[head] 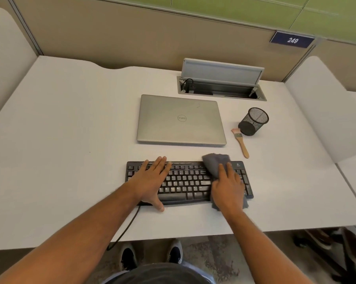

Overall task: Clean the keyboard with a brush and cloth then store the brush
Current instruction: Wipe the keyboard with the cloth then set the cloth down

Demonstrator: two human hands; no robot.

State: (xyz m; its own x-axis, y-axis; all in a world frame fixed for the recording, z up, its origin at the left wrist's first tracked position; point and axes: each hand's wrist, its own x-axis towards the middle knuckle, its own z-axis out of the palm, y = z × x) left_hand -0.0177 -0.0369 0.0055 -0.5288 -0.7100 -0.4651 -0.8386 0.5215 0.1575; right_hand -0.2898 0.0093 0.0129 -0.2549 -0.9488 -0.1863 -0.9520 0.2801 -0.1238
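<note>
**Cloth on the keys, brush lying by the pen cup**

Nearest, two dark sneakers [152, 256] stand on mottled carpet under the edge of a white desk [60, 140]. A black cable [124, 228] trails off that edge from the black keyboard [188, 181], which lies flat near the front. The left hand [150, 179] rests palm down on the keyboard's left half, fingers straight and together, thumb spread down over the front edge. The right hand [227, 186] presses a grey cloth [216, 161] flat onto the right half, fingers extended on top of it; the cloth sticks out past the fingertips and the wrist.

Beyond, a closed silver laptop [180, 119] shows a Dell logo. To its right the wooden-handled brush [240, 143] lies on the desk, its bristles just beside a black mesh pen cup [254, 121]. Farther back, a cable hatch [221, 87] stands open. On the beige partition a blue plate [292, 39] reads 249.
</note>
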